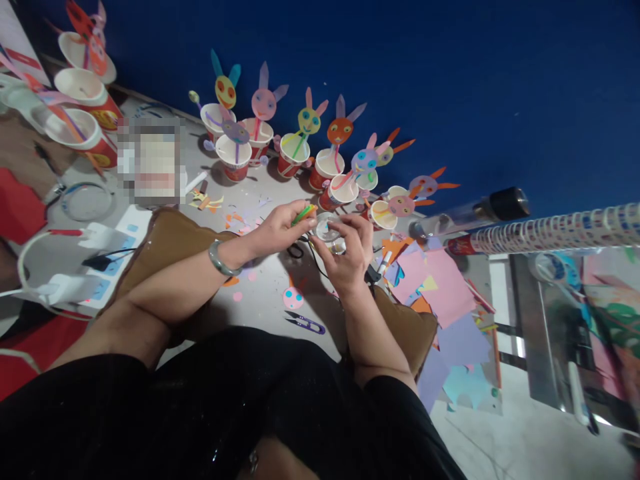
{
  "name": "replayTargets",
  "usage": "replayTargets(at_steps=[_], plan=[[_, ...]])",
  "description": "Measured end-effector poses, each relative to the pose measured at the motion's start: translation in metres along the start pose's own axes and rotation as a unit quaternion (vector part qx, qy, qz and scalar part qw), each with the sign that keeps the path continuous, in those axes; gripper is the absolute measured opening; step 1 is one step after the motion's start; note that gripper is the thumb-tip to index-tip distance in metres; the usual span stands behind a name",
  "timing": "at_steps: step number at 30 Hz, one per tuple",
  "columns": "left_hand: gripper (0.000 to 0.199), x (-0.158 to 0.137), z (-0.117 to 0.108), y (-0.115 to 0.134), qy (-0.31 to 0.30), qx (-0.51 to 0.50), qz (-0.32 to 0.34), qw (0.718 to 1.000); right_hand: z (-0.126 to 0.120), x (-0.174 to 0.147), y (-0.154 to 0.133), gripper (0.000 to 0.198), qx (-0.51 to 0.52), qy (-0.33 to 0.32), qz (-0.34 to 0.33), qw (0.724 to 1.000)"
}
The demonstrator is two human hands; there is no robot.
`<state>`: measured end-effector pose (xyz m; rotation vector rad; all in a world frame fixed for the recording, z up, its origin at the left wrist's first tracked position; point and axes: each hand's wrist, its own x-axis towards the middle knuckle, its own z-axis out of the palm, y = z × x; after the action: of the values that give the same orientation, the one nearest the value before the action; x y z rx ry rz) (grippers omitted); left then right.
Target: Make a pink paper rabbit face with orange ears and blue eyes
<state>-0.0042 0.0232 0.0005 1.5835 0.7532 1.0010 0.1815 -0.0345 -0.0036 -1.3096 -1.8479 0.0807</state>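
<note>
Small green, yellow and orange strips, seemingly paper [304, 214], are pinched in my left hand [287, 225], which wears a bangle at the wrist. Close on its right, my right hand [347, 252] has its thumb and fingers curled round a small clear round object [326, 229]; whether this is a dish or a roll of tape I cannot tell. Black-handled scissors [295, 251] lie partly hidden beneath the hands. Nearer me on the table are a pink paper rabbit face [293, 297] with blue eyes and purple thread snips [306, 323].
Paper cups with rabbit faces [287, 157] line the blue wall. More cups [83, 127] stand at left, beside a power strip [117, 247]. Coloured paper sheets [445, 280] lie at right, below a long stack of cups [545, 230]. Brown cushions [173, 247] flank my forearms.
</note>
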Motion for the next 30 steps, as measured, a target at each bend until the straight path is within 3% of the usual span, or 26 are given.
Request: replayTargets(at_steps=[7,10,13,14,16,18,19,20,22,25,26,30], plan=[[0.038,0.0,-0.001,0.001,-0.007,0.011,0.037,0.999,0.0,0.003,0.006,0.032,-0.02,0.046,0.003,0.999],[0.038,0.002,-0.003,-0.001,0.033,0.009,0.059,0.998,-0.002,0.005,0.003,0.03,-0.004,0.042,0.003,0.999],[0.034,0.01,-0.009,-0.002,0.098,0.029,0.079,0.992,0.001,0.003,-0.002,0.028,0.118,0.008,0.043,0.992],[0.031,0.013,-0.013,-0.002,0.116,0.042,0.084,0.989,0.003,0.002,-0.004,0.03,0.191,-0.015,0.073,0.979],[0.026,0.021,-0.023,0.0,0.144,0.064,0.086,0.984,0.007,-0.001,-0.008,0.037,0.35,-0.089,0.147,0.921],[0.019,0.029,-0.035,0.004,0.123,0.104,0.083,0.984,0.01,-0.004,-0.015,0.04,0.451,-0.181,0.197,0.851],[0.017,0.033,-0.04,0.008,0.101,0.128,0.082,0.983,0.011,-0.005,-0.021,0.038,0.464,-0.226,0.2,0.833],[0.017,0.037,-0.046,0.012,0.081,0.151,0.08,0.982,0.013,-0.007,-0.029,0.034,0.457,-0.265,0.183,0.829],[0.016,0.043,-0.055,0.019,0.049,0.198,0.077,0.976,0.02,-0.011,-0.05,0.023,0.395,-0.327,0.089,0.854],[0.017,0.049,-0.062,0.027,0.028,0.23,0.062,0.971,0.043,-0.021,-0.089,0.012,0.231,-0.398,-0.161,0.873],[0.018,0.051,-0.063,0.029,0.027,0.234,0.06,0.97,0.053,-0.024,-0.102,0.013,0.149,-0.42,-0.256,0.858],[0.019,0.053,-0.062,0.036,0.033,0.214,0.076,0.973,0.092,-0.038,-0.145,0.025,0.089,-0.448,-0.357,0.815]])
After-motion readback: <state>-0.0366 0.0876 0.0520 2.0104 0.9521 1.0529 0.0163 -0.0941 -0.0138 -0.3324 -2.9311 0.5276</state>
